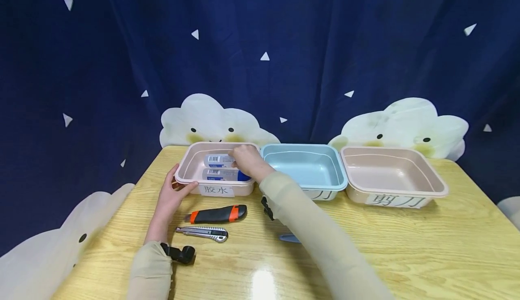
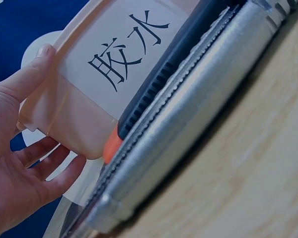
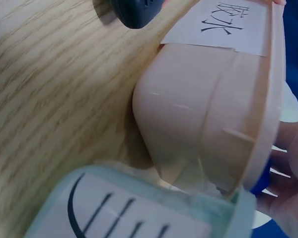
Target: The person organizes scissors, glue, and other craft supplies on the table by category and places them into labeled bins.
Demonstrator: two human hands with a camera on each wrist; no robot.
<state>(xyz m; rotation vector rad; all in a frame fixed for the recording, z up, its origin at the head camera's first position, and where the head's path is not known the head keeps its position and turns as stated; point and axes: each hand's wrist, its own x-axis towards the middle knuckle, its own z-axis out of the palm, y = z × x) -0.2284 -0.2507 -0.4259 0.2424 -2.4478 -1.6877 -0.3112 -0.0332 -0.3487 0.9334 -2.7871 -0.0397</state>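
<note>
The left forearm (image 1: 150, 270) reaches forward in a pale sleeve; the left grip (image 1: 172, 196) has its thumb (image 2: 30, 74) raised apart from gently bent fingers (image 2: 64, 178). The right forearm (image 1: 321, 232), also sleeved, slants leftward as it reaches forward; the right grip (image 1: 249, 160) is bent, back upward, though partly hidden fingertips leave its closure uncertain.

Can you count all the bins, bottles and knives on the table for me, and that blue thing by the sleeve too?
Left pink bin, light blue bin, right pink bin: 3
Back bottle, front bottle: 2
Orange-and-black knife, silver knife: 2
Blue thing, partly hidden by the right sleeve: 1
Total: 8
</note>
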